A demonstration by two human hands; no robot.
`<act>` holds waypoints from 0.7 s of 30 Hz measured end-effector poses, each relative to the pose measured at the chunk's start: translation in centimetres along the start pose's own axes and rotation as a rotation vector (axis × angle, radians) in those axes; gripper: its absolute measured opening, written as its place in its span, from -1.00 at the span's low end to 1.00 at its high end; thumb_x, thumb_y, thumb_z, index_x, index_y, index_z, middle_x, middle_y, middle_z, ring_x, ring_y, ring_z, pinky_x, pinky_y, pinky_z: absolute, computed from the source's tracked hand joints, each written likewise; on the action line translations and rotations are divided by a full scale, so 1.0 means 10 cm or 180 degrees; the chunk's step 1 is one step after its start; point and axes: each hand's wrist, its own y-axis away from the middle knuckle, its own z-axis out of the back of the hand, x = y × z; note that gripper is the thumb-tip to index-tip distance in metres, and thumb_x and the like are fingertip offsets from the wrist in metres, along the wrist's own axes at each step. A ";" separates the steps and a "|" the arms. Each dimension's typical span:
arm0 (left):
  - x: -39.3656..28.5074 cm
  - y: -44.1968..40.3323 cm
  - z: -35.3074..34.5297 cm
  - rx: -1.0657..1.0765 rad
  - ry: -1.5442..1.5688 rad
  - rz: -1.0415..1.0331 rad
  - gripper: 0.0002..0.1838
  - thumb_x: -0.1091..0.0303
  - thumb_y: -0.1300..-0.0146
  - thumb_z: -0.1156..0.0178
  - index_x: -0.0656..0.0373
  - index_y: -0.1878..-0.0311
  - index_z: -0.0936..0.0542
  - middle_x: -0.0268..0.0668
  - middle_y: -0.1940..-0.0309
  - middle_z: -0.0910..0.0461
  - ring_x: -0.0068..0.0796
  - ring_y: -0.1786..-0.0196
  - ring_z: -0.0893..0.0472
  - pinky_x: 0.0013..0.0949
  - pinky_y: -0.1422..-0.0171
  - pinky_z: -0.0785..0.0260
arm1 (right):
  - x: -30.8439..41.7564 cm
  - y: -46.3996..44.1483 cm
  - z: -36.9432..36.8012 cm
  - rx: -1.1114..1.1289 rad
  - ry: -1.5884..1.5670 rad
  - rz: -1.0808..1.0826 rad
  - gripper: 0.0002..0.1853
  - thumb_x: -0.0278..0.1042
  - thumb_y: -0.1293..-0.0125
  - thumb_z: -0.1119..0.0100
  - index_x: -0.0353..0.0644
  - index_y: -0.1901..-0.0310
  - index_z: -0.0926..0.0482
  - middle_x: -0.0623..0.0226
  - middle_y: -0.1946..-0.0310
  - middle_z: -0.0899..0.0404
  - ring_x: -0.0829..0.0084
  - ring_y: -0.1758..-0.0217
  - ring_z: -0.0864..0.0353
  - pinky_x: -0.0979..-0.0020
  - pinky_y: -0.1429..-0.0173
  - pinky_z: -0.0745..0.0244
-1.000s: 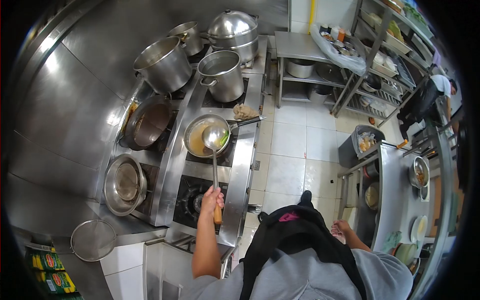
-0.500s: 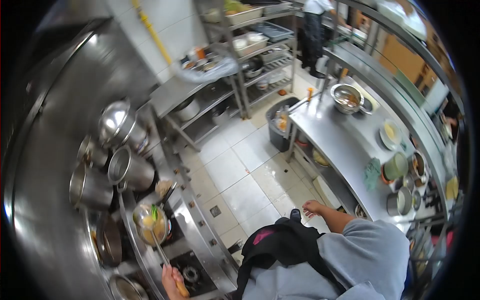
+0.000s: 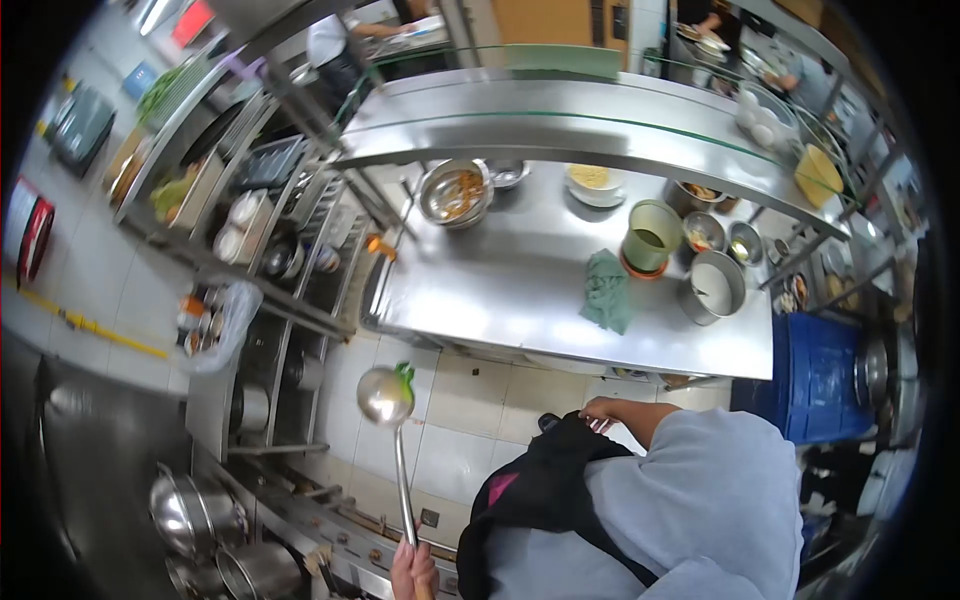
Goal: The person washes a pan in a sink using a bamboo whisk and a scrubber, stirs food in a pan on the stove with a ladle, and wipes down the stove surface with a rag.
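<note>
My left hand [image 3: 413, 570] is closed round the handle of a long metal ladle, low in the view. The ladle [image 3: 385, 396] is raised over the tiled floor, and a green leafy piece [image 3: 405, 380] sits at its rim. Beside the black apron [image 3: 530, 480], my right hand [image 3: 602, 412] hangs with its fingers apart and nothing in them. Beyond it stands a steel table [image 3: 500, 290] bearing a green cloth [image 3: 606, 292], a green container [image 3: 650, 238], a metal pot [image 3: 712, 288] and a bowl of orange-brown food [image 3: 455, 194].
Large pots [image 3: 195, 510] stand on the stove at the lower left. A shelf rack [image 3: 290, 290] rises on the left. A blue bin [image 3: 815, 375] is at the right. Another person [image 3: 335, 50] works behind the table, with more people at the upper right.
The view has swung right from the stove to the table. The ladle has been lifted off the pan with the green piece. My right hand has gone from curled to fingers apart.
</note>
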 end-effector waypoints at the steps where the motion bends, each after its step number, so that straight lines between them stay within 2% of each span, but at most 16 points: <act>1: -0.14 -0.30 -0.38 0.0066 0.0124 0.0162 -0.43 0.29 -0.57 0.07 0.07 -0.57 -0.09 -0.33 0.43 -0.29 -0.70 0.60 -0.25 -0.60 0.59 -0.21 | -0.06 -0.02 0.08 -0.0070 -0.0130 0.0081 -0.53 -0.05 -0.31 -0.19 -0.15 -0.15 -0.54 0.22 0.07 -0.60 0.29 0.18 -0.65 0.10 0.19 -0.64; 3: -0.39 -0.90 -0.90 0.0300 -0.0411 0.0440 -0.47 0.31 -0.56 0.02 0.10 -0.51 -0.17 -0.35 0.46 -0.30 -0.73 0.62 -0.25 -0.62 0.61 -0.21 | -0.17 -0.05 0.22 -0.0240 -0.0467 0.0161 -0.59 -0.11 -0.28 -0.24 -0.14 -0.08 -0.56 0.24 0.14 -0.61 0.26 0.27 -0.66 0.08 0.20 -0.64; 7: -0.71 -2.01 -1.84 0.0702 -0.1547 0.0690 -0.54 0.32 -0.55 0.01 0.12 -0.45 -0.25 -0.43 0.47 -0.34 -0.75 0.64 -0.25 -0.62 0.64 -0.19 | -0.41 -0.01 0.41 -0.0378 -0.0948 0.0225 -0.64 -0.15 -0.30 -0.22 -0.12 -0.06 -0.57 0.25 0.18 -0.62 0.26 0.28 -0.66 0.07 0.20 -0.64; 12: -0.69 -3.28 -3.13 0.1348 -0.1750 0.1213 -0.64 0.29 -0.55 0.00 0.14 -0.33 -0.37 -0.44 0.50 -0.37 -0.76 0.65 -0.29 -0.63 0.64 -0.22 | -0.96 0.06 0.45 -0.0699 -0.1722 0.0196 -0.68 -0.20 -0.32 -0.21 -0.12 -0.05 -0.56 0.26 0.20 -0.62 0.26 0.27 -0.67 0.04 0.20 -0.65; 13: -0.63 -3.56 -3.34 0.1525 -0.1736 0.1320 -0.67 0.29 -0.55 -0.01 0.15 -0.28 -0.40 -0.44 0.52 -0.38 -0.76 0.65 -0.29 -0.63 0.64 -0.22 | -1.10 0.05 0.45 -0.0674 -0.1851 0.0181 -0.66 -0.21 -0.34 -0.19 -0.14 -0.09 -0.53 0.21 0.13 -0.62 0.22 0.23 -0.68 0.02 0.20 -0.65; 15: -0.47 -4.07 -3.77 0.1412 -0.1851 0.1379 -0.73 0.29 -0.53 -0.05 0.16 -0.19 -0.46 -0.43 0.53 -0.41 -0.76 0.65 -0.31 -0.64 0.65 -0.22 | -1.34 0.12 0.41 -0.0738 -0.2066 0.0092 -0.65 -0.21 -0.35 -0.17 -0.14 -0.11 -0.52 0.17 0.08 -0.62 0.19 0.21 -0.69 0.01 0.19 -0.65; 17: -0.25 -4.48 -4.13 0.1286 -0.2183 0.1295 -0.80 0.30 -0.50 -0.10 0.16 -0.06 -0.49 -0.42 0.50 -0.44 -0.75 0.65 -0.32 -0.63 0.65 -0.23 | -1.60 0.13 0.34 -0.0833 -0.2303 -0.0039 -0.63 -0.21 -0.40 -0.12 -0.15 -0.17 -0.48 0.10 -0.03 -0.60 0.13 0.17 -0.68 -0.02 0.17 -0.66; 19: -0.02 -4.95 -4.36 0.1003 -0.3010 0.0996 -0.85 0.32 -0.46 -0.13 0.15 0.02 -0.48 -0.42 0.53 -0.43 -0.73 0.65 -0.32 -0.59 0.62 -0.27 | -1.85 0.08 0.27 -0.0875 -0.2461 -0.0120 -0.63 -0.20 -0.40 -0.12 -0.15 -0.17 -0.48 0.10 -0.02 -0.60 0.13 0.17 -0.68 -0.02 0.15 -0.66; 21: 0.27 -5.15 -4.52 0.1241 -0.3779 0.0451 -0.87 0.35 -0.43 -0.15 0.18 0.10 -0.45 -0.40 0.56 -0.43 -0.66 0.65 -0.37 -0.51 0.60 -0.31 | -1.99 0.10 0.22 -0.0890 -0.2643 -0.0181 -0.66 -0.21 -0.41 -0.11 -0.15 -0.14 -0.48 0.12 0.01 -0.60 0.14 0.18 -0.67 -0.03 0.11 -0.64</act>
